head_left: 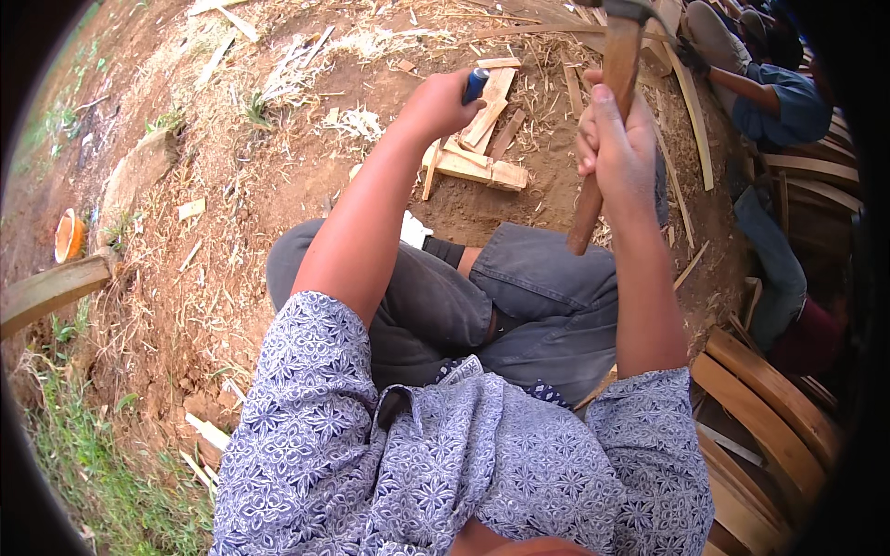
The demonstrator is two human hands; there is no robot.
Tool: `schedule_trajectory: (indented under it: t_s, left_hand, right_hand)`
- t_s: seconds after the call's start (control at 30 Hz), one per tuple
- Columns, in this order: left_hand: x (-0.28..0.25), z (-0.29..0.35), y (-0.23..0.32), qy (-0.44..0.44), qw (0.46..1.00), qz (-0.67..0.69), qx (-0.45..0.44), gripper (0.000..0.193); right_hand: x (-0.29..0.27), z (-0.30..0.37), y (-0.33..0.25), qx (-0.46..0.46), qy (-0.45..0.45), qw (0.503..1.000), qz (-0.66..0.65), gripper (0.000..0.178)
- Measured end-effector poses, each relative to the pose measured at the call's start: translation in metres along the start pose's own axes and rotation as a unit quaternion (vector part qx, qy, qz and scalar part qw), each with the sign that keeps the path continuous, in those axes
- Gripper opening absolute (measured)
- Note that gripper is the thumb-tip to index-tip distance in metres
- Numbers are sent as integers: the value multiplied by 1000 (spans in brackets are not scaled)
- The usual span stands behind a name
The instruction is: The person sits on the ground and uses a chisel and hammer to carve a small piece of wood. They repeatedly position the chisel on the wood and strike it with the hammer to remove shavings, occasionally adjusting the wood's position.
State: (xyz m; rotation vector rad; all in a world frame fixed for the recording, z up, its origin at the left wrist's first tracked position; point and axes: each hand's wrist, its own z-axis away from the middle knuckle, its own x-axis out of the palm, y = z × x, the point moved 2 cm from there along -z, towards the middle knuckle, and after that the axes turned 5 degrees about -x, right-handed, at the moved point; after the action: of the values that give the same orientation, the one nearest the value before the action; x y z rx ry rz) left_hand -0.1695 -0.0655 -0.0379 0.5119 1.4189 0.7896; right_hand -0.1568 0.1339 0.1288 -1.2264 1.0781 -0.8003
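My left hand (443,107) is closed round a blue-handled chisel (476,85), with the handle's top poking out of the fist. Its blade is hidden behind my hand. In my raised right hand (619,148) is a hammer (588,218), gripped by its wooden handle. The hammer's dark head is partly cut off by the upper edge of the view. Below and right of my left fist, a pale wooden block (475,170) lies on the dirt in front of my crossed legs. Small boards (498,97) lie beyond it, beside the left fist.
Wood shavings and offcuts are strewn over the brown dirt. Curved timber pieces (769,398) are piled at my right. Another person in a blue shirt (783,102) sits at the far right. An orange bowl-like object (69,235) and a wooden beam (56,292) are on the left.
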Motion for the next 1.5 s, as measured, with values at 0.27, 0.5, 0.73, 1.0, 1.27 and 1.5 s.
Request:
schedule_trajectory:
  t_s: [0.27, 0.5, 0.73, 1.0, 1.27, 1.5]
  left_hand:
    - [-9, -17, -40, 92, 965, 159, -189, 34]
    - [-1, -18, -44, 119, 963, 154, -186, 36]
    - [-15, -13, -31, 139, 956, 104, -235, 32]
    - [-29, -14, -21, 261, 938, 182, -138, 34]
    - [5, 6, 3, -28, 993, -90, -77, 21]
    - [6, 5, 1, 68, 987, -115, 91, 36]
  right_hand:
    - [1, 20, 144, 291, -29, 955, 42, 25]
    - [19, 25, 182, 269, -97, 958, 34, 23]
    - [20, 22, 216, 335, -171, 922, 95, 31]
    - [17, 16, 213, 326, -190, 920, 101, 42]
    - [20, 19, 207, 318, -202, 921, 96, 46]
    - [20, 18, 209, 321, -182, 926, 80, 50]
